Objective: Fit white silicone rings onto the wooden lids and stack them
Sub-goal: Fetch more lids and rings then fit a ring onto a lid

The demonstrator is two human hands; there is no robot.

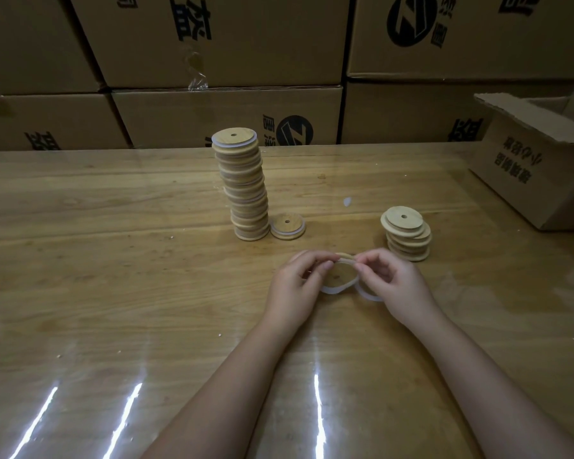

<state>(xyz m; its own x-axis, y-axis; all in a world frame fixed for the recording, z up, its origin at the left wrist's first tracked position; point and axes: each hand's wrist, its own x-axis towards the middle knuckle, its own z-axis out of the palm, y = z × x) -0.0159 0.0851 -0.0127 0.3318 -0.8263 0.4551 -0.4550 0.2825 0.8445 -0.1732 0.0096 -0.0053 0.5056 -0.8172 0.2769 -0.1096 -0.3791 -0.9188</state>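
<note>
Head view: the tall stack (244,187) of ringed lids, with white rims showing between the wooden discs, is my marker for everything else. Just right of its base lies a single ringed lid (288,226), flat on the worktop (113,260) and not yet lifted onto the pile. Further right of the tall stack, and a little nearer me, stands the short stack (406,233) of bare lids with no rings on them.

Nearer me than the tall stack and slightly right of it, I have one lid (338,276) between my hands. The grip of my left hand (292,283) pinches the white silicone ring (333,289) at the lid's far edge, and my right hand (395,283) pinches the same ring close beside it. The ring hangs slack around the near edge, not seated. A second ring (368,295) loops out under my right hand; I cannot tell whether I hold it.

I judge the job well past halfway. This ring needs seating, two lids need stacking, and the short stack is untouched.
</note>
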